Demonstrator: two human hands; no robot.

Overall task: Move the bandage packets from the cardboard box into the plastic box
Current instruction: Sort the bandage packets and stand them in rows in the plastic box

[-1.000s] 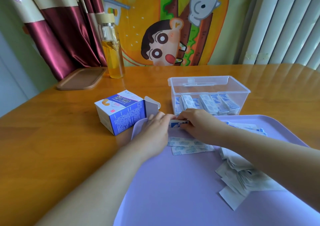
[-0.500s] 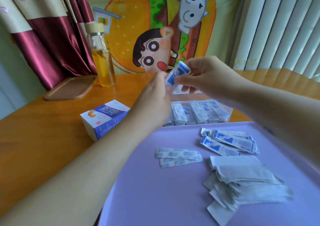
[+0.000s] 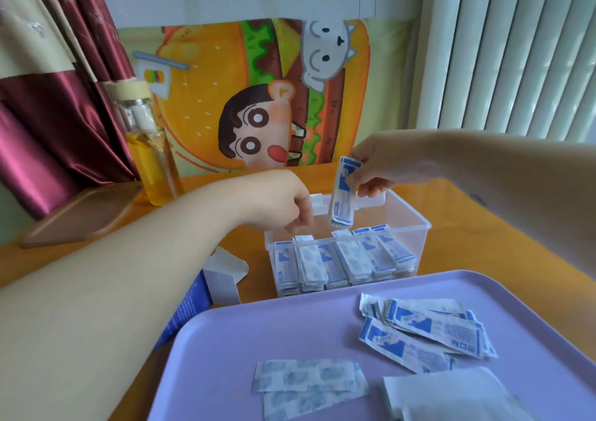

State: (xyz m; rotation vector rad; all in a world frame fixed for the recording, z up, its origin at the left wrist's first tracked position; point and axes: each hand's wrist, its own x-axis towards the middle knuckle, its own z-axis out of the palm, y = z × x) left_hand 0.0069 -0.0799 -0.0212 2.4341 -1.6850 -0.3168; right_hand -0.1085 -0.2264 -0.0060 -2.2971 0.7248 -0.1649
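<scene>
My right hand [image 3: 383,165] pinches a small stack of blue-and-white bandage packets [image 3: 342,194] by the top end, hanging upright over the clear plastic box [image 3: 416,224]. Several packets [image 3: 342,259] stand in a row inside that box. My left hand [image 3: 280,204] hovers at the box's left rim with fingers curled downward; nothing is visible in it. The blue cardboard box [image 3: 190,307] lies left of the tray, flap open, mostly hidden by my left forearm. More packets [image 3: 429,327] and two face-down ones [image 3: 306,378] lie on the purple tray [image 3: 245,340].
A glass bottle [image 3: 148,149] with yellow liquid and a brown wooden tray [image 3: 80,214] stand at the back left of the wooden table. A pile of white papers [image 3: 448,398] sits at the tray's near right. A cartoon cloth and blinds hang behind.
Both hands lifted the packets from the tray, then carried them over the plastic box. My left hand let go and dropped to the box rim; the right now holds the stack alone.
</scene>
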